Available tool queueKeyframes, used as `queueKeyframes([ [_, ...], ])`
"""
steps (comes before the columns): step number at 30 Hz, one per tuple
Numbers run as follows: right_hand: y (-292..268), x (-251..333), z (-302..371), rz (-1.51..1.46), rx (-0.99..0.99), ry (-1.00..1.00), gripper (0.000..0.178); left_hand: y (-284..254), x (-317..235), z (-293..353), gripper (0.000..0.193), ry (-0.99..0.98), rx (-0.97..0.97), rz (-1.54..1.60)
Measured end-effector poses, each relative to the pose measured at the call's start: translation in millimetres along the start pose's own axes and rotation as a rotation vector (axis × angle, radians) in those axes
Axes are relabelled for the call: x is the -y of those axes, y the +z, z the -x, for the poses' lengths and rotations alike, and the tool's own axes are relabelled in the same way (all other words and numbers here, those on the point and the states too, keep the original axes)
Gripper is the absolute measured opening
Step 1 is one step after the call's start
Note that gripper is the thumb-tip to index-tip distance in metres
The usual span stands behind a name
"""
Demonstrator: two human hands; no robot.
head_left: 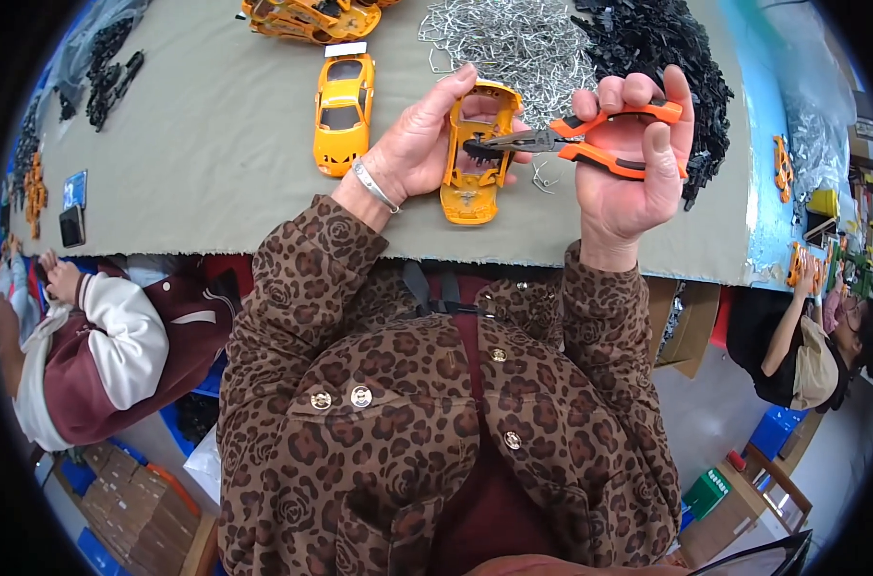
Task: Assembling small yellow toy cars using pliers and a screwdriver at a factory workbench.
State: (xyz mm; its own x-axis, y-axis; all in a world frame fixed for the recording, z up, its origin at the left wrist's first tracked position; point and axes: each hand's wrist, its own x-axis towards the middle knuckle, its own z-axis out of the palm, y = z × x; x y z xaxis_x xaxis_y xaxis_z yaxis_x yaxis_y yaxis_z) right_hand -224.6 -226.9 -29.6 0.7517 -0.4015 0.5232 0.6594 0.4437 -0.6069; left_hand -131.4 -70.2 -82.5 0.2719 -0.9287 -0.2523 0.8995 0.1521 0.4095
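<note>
My left hand (425, 136) is closed on a yellow toy car body shell (471, 197), its hollow underside turned up toward me. In my right hand (631, 178) are needle-nose pliers (542, 141) with orange handles, the fingers wrapped around the grips. The jaws reach into the shell and meet a small black part (484, 151) inside it; whether they grip that part I cannot tell. Left of my left hand a finished-looking yellow toy car (343, 115) with a white rear wing lies right side up on the cloth.
Behind my hands are a heap of bent metal wires (513, 43) and a pile of black plastic parts (667, 72). More yellow car shells (311, 17) lie at the back. Co-workers sit on both sides, one in a maroon jacket (158, 346). A phone (72, 227) lies at far left.
</note>
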Motion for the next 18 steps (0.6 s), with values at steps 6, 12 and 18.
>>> queueKeyframes([
  [6,15.6,-4.0,0.0,0.074,0.043,0.014,0.044,2.3,1.5,0.8,0.059,0.004,0.030,-0.002],
  [12,30.6,-9.9,-9.2,0.177,0.141,0.064,0.044,3.2,-3.0,2.9,0.056,0.076,0.028,-0.034],
  [18,68.0,-2.7,-8.7,0.141,-0.130,0.240,0.049,3.0,-3.8,7.8,0.057,0.146,-0.020,-0.061],
])
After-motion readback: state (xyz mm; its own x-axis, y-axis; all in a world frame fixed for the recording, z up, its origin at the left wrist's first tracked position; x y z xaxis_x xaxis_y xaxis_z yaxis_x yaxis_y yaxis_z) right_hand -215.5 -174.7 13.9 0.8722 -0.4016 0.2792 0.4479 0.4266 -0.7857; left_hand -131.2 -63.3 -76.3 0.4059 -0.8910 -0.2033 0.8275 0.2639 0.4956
